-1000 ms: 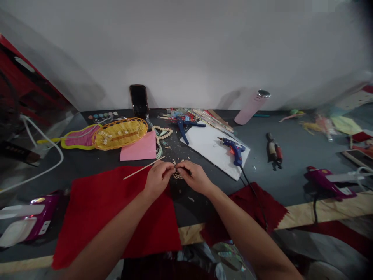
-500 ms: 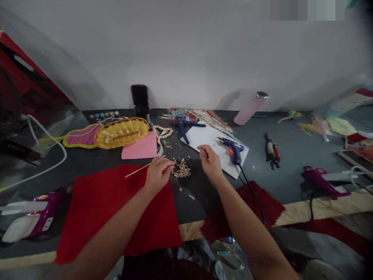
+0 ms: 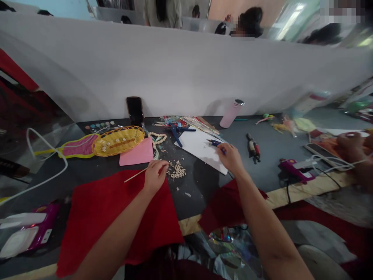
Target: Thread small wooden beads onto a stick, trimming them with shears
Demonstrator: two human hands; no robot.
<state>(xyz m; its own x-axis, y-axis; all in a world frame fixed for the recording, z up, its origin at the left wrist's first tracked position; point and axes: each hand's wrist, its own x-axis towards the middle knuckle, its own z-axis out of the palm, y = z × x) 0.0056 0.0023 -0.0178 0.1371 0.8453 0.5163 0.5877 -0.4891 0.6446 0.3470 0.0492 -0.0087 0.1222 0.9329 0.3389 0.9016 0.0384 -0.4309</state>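
My left hand (image 3: pixel 155 175) is closed around a thin wooden stick (image 3: pixel 134 175) that points out to the left over the red felt sheet (image 3: pixel 105 206). Its fingertips are pinched together, and whether they hold something small too I cannot make out. Just right of them lies a heap of small pale pellets (image 3: pixel 177 170) on the dark table. At the right, my right hand (image 3: pixel 231 157) has its fingers around the blue glue gun (image 3: pixel 215 143), whose nozzle points left above a white board (image 3: pixel 201 149). My hand hides most of the gun's body.
Behind the felt are a yellow woven basket (image 3: pixel 119 140), a pink sheet (image 3: pixel 136 153) and a leaning phone (image 3: pixel 135 110). Blue pliers (image 3: pixel 176 136), a pink bottle (image 3: pixel 231 114), red-handled pliers (image 3: pixel 253 147) and purple power strips (image 3: pixel 295 170) stand around. Another person's hand (image 3: pixel 349 146) is at far right.
My right hand has moved right and taken hold of the glue gun. My left hand keeps the stick near the pellets. The view has tilted up and shifted right, showing people beyond the partition.
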